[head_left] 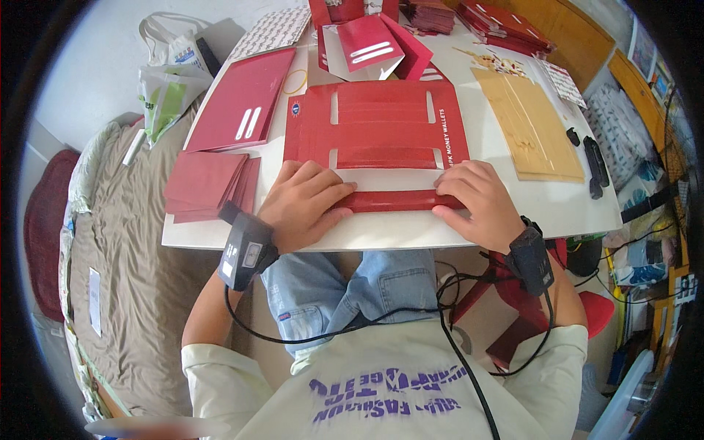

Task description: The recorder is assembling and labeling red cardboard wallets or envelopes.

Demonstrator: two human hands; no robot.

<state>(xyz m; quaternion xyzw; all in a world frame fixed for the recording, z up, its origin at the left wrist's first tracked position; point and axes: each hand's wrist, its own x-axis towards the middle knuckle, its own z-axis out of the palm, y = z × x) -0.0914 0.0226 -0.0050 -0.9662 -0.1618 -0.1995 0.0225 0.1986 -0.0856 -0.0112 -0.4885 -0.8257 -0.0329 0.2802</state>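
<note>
Red card sleeve (pixel 389 133), pinched at both ends of its near strip (pixel 396 201)

Lying flat on the white tabletop (pixel 565 213), close to its near edge, slotted panels facing up. Clasped at the strip's left end by the left hand (pixel 304 202), fingertips over the top, thumb along the near side; matched at the right end by the right hand (pixel 480 202). Closed on the card both times, though impossible to tell how firmly.

Probably light and thin, stiff across the panels, softer along the creases. Slightly glossy, so perhaps a little slippery. Weakest, by the look of it, around the cut-out slots, with narrow bridges likely to bend or tear. Best taken by the solid strip, near both ends, with even pressure and no twist.

Close by on the left: fanned red envelopes (pixel 202 183). Well apart on the right: tan paper sheets (pixel 528 132).
</note>
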